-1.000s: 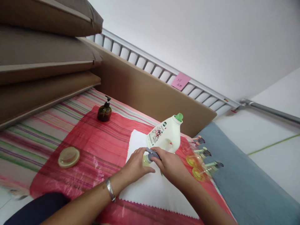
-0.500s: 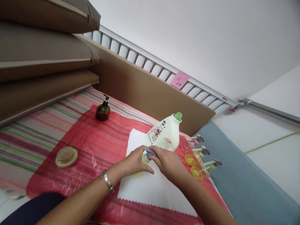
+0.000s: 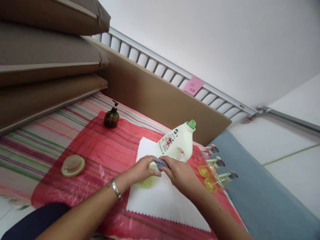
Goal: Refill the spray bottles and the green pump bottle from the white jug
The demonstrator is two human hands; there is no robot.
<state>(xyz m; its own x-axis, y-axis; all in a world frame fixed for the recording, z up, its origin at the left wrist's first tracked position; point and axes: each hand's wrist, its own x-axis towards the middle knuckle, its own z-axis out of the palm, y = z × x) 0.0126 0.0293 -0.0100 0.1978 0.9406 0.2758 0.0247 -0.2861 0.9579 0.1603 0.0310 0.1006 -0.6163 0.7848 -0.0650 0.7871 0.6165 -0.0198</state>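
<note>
Both hands are on a clear yellow-green pump bottle (image 3: 148,182) with a grey pump head (image 3: 161,162), over a white cloth with a zigzag edge (image 3: 175,206). My left hand (image 3: 143,169), a silver bracelet at its wrist, is curled round the bottle's neck. The fingers of my right hand (image 3: 178,170) are closed on the grey pump head, partly hiding it. Just beyond the hands stands a large pale detergent jug (image 3: 183,143) with a green spout at its open top.
Several clear and yellow pump bottles (image 3: 211,183) lie to the right. A dark brown pump bottle (image 3: 111,119) stands at the back left. A round lidded container (image 3: 73,165) sits on the red plastic sheet (image 3: 107,143). Stacked cushions (image 3: 50,66) rise at the left.
My left thumb has drawn in nearer the bottle's neck, and more of the bottle's body shows. The whole view has shifted slightly; the other things stay in place.
</note>
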